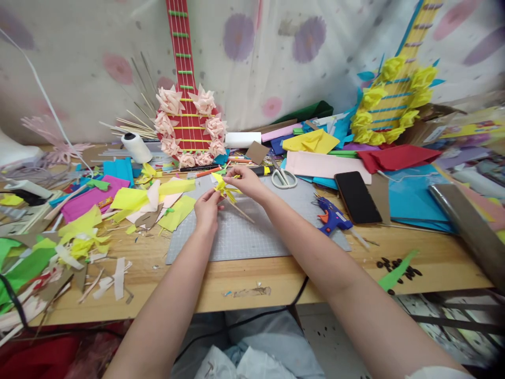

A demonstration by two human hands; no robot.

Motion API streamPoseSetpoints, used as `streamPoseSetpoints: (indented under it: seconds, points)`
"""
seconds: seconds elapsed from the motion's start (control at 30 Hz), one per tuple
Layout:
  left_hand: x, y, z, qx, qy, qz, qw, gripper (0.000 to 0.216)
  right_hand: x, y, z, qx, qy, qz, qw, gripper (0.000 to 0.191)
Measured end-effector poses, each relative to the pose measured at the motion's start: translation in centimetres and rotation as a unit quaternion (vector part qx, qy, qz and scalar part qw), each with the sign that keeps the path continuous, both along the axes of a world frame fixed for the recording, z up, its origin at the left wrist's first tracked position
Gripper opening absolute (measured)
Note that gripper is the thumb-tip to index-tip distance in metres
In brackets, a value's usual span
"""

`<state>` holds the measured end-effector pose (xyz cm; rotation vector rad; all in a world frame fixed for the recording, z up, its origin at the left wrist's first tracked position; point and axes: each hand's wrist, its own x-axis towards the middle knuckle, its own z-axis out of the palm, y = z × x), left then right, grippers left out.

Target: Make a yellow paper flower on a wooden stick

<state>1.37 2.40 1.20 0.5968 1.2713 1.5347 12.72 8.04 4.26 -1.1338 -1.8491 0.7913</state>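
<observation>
Over the grey cutting mat (236, 242), both hands meet at a small yellow paper flower (221, 185). My left hand (208, 209) is closed around its lower part, fingers pinched. From above right, my right hand (249, 184) pinches the edge of its yellow paper. A thin wooden stick (242, 212) slants down to the right from between the hands; where it joins the flower is hidden. Just beyond my right hand lie scissors (284, 179) with pale handles. To the right, a blue glue gun (333, 215) rests across the mat's edge.
Yellow paper scraps (130, 199) crowd the left side. A phone (358, 197) and blue paper sheets (418, 197) lie at right. Behind stand a red paper guitar (185, 108) with pink flowers and a yellow guitar (389, 105). A black cable (302, 292) hangs over the front edge.
</observation>
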Motion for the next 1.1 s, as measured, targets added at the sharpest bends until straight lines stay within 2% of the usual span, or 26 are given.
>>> streamPoseSetpoints:
  seconds: [0.1,0.17,0.3,0.37,0.47,0.53,0.6,0.73,0.87,0.93,1.0,1.1]
  points:
    - [-0.2,0.1,0.2,-0.008,-0.02,0.017,1.0,0.022,0.8,-0.6,-0.4,0.012,0.048,-0.006,0.999,0.021]
    - [-0.5,0.2,0.4,-0.019,-0.05,0.032,0.998,0.02,2.4,-1.0,-0.8,0.031,0.059,-0.049,0.997,0.022]
    - [-1.1,0.3,0.7,-0.019,-0.113,0.044,0.992,0.015,9.0,-2.5,-0.9,0.111,-0.01,-0.155,0.982,0.02]
    - [-1.3,0.4,0.7,-0.008,-0.132,0.037,0.991,0.013,13.6,-3.6,-0.6,0.151,-0.084,-0.247,0.953,0.024]
    - [-1.5,0.6,0.6,0.001,-0.152,0.032,0.988,0.01,20.5,-5.2,-0.7,0.145,-0.195,-0.38,0.892,0.034]
    - [-1.7,0.8,0.5,0.002,-0.168,0.031,0.985,0.008,24.0,-5.9,-1.3,0.114,-0.243,-0.434,0.86,0.035]
    - [-2.1,0.9,0.5,0.001,-0.187,0.033,0.982,0.009,26.1,-6.2,-2.0,0.078,-0.277,-0.45,0.845,0.036]
    - [-2.7,0.9,0.7,-0.005,-0.21,0.036,0.977,0.01,26.9,-6.5,-2.8,0.07,-0.296,-0.465,0.831,0.032]
    - [-2.7,0.8,0.7,-0.001,-0.201,0.034,0.979,0.009,26.3,-7.1,-2.4,0.063,-0.283,-0.483,0.826,0.026]
    - [-2.4,0.7,0.6,0.004,-0.191,0.031,0.981,0.008,26.0,-7.4,-1.9,0.067,-0.271,-0.476,0.834,0.026]
    - [-2.0,0.7,0.5,0.01,-0.169,0.033,0.985,0.009,25.0,-7.6,-1.3,0.103,-0.247,-0.463,0.845,0.028]
    - [-1.3,0.5,0.4,0.017,-0.12,0.043,0.992,0.012,21.5,-7.4,-0.4,0.107,-0.22,-0.414,0.877,0.024]
